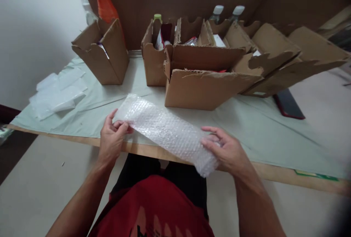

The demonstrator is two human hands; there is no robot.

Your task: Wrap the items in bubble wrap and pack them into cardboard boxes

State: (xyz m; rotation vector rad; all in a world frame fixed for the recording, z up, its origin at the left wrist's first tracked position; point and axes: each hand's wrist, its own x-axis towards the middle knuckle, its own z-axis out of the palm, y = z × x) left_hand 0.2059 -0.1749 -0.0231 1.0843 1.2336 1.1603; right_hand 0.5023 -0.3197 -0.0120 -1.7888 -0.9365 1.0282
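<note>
A long strip of clear bubble wrap (164,129) stretches between my two hands, above the front edge of the cloth-covered table (246,131). My left hand (114,132) pinches its left end between thumb and fingers. At the other end, my right hand (221,147) grips the strip's right edge, with the thumb on top and some fingers hidden behind. The strip slopes down to the right, and its lower right corner hangs past the table edge. Whether it is a single sheet or a folded piece I cannot tell.
Flat translucent plastic pieces (59,92) lie at the left. Behind the strip stand a wide cardboard box (192,90), a separate cardboard box (115,57) and several more holding small items. An orange bottle (104,3) rises at the back. A dark flat object (289,103) lies right.
</note>
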